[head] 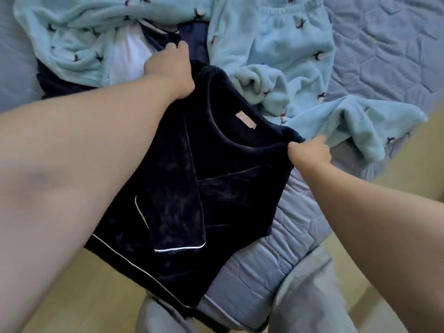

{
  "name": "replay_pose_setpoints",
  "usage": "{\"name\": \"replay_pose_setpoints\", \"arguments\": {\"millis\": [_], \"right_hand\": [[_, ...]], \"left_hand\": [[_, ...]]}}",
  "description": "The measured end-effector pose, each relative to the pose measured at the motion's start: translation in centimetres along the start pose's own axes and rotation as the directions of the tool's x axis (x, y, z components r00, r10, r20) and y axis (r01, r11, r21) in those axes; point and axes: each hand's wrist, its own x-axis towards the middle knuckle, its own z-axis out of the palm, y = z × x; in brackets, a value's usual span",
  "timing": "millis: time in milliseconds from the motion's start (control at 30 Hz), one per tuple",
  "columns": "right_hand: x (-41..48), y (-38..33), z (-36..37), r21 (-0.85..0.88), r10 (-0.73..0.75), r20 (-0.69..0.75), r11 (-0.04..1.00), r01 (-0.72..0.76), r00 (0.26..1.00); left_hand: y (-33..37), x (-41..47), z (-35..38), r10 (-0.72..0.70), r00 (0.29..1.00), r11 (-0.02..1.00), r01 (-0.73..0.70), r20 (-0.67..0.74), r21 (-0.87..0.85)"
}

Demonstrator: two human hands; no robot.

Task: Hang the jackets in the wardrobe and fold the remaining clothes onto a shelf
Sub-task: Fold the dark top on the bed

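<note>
Left hand (168, 67) at 11 o'clock and right hand (310, 152) at 3 each pinch a shoulder of the navy fleece white-piped top (230, 188). That likely keeps it stretched flat over the quilted grey-blue bed (276, 251) for folding.

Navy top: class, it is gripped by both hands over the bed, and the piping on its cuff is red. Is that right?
Not quite: the head view shows that the piping on the cuff of the navy top is white, not red. The left hand and right hand do grip it over the bed.
</note>
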Motion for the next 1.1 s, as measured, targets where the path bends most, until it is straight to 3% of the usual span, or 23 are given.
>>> {"name": "replay_pose_setpoints", "arguments": {"millis": [100, 233, 367, 400, 467, 567, 633, 700, 800, 900, 1000, 1100], "right_hand": [[1.4, 0.3, 0.1, 0.187, -0.005, 0.276, 0.981, -0.049, 0.961], [2.0, 1.0, 0.4, 0.302, 0.0, 0.191, 0.952, -0.059, 0.982], [-0.2, 2.1, -0.1, 0.526, -0.01, 0.19, 0.845, -0.093, 0.982], [-1.3, 2.7, -0.2, 0.514, -0.054, 0.182, 0.856, -0.048, 0.982], [-3.6, 4.4, -0.2, 0.346, -0.244, 0.134, 0.92, 0.185, 0.96], [-8.2, 6.6, 0.5, 0.049, -0.554, 0.267, 0.825, 0.564, 0.788], [-11.7, 7.4, 1.9, -0.081, -0.668, 0.386, 0.662, 0.745, 0.636], [-15.4, 7.7, 3.6, -0.146, -0.728, 0.481, 0.483, 0.864, 0.488], [-20.7, 7.5, 6.6, -0.125, -0.738, 0.62, 0.24, 0.963, 0.264], [-25.3, 7.1, 10.2, -0.079, -0.659, 0.743, 0.088, 0.993, 0.117], [-29.2, 7.2, 13.9, -0.045, -0.528, 0.848, -0.001, 0.999, 0.038], [-31.8, 8.0, 17.7, -0.043, -0.413, 0.91, -0.075, 0.996, 0.008]], "left_hand": [[-0.3, 1.4, -0.4, -0.028, 0.997, 0.985, 0.017, 0.067, 0.17], [-0.6, 2.0, -0.8, -0.043, 0.992, 0.971, 0.013, 0.12, 0.24], [-1.7, 1.2, -1.7, -0.163, 0.977, 0.983, 0.172, 0.136, -0.06], [-2.2, 0.9, -1.8, -0.208, 0.964, 0.947, 0.24, 0.163, -0.212], [-2.5, -0.3, -2.2, -0.287, 0.924, 0.751, 0.381, 0.252, -0.54], [-3.8, -2.2, -2.4, -0.324, 0.884, 0.442, 0.456, 0.336, -0.773], [-5.4, -3.7, -2.7, -0.376, 0.857, 0.235, 0.457, 0.353, -0.858], [-7.8, -5.2, -2.4, -0.393, 0.845, 0.124, 0.439, 0.363, -0.89], [-11.6, -8.3, -1.3, -0.475, 0.81, 0.13, 0.451, 0.344, -0.883], [-16.0, -11.7, 0.7, -0.555, 0.777, 0.19, 0.467, 0.297, -0.864], [-21.1, -15.8, 3.5, -0.644, 0.704, 0.151, 0.501, 0.299, -0.852], [-25.7, -20.7, 7.3, -0.718, 0.613, 0.102, 0.562, 0.331, -0.821]]}}
